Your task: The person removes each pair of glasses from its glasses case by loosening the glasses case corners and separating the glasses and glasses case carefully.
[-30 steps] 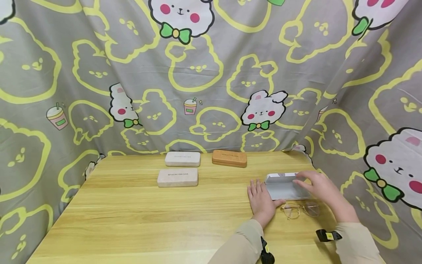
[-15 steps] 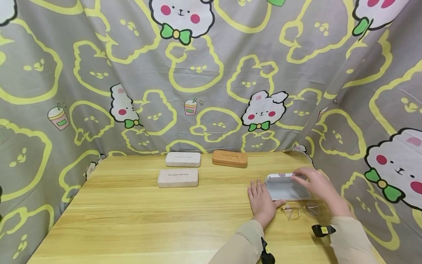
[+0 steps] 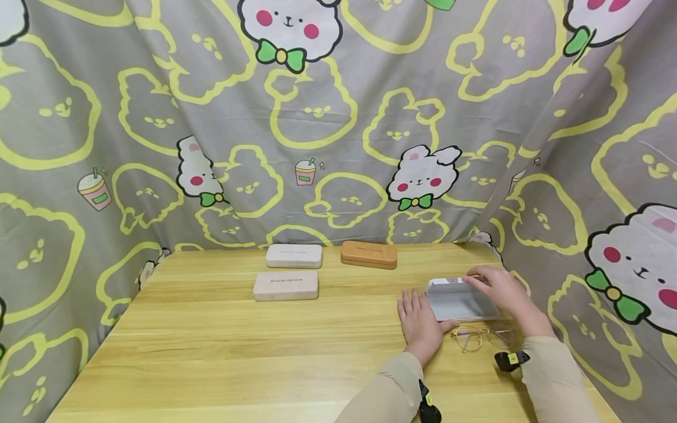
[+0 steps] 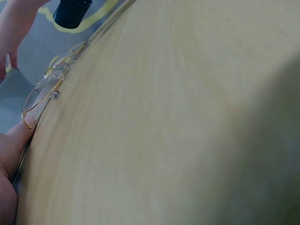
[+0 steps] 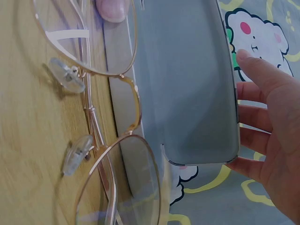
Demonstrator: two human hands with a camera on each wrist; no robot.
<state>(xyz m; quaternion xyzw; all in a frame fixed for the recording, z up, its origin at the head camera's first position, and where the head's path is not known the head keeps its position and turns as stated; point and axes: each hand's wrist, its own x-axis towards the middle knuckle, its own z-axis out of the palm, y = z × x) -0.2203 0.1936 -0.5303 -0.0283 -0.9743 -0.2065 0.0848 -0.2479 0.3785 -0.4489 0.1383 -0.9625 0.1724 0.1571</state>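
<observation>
An open glasses case [image 3: 460, 306] with a grey inside lies at the table's right, its lid raised at the back. My left hand [image 3: 419, 328] rests flat on the table beside its left end. The left thumb [image 5: 113, 8] touches the case's front edge. At the raised lid is my right hand [image 3: 501, 289]; in the right wrist view its fingers [image 5: 253, 117] touch behind the lid's edge, with the thumb apart from them. Gold-rimmed glasses [image 3: 469, 339] lie in front of the case, near the left thumb. Their temples look folded in the right wrist view.
Toward the back stand a white case [image 3: 294, 256] and an orange-brown case [image 3: 368, 254], both closed. A closed beige case [image 3: 286, 285] lies nearer, left of the middle. A patterned curtain [image 3: 338, 129] hangs round the wooden table [image 3: 238, 352].
My right hand has slid left along the top of the lid, its wrist following. The left hand, the case and the glasses have stayed in place.
</observation>
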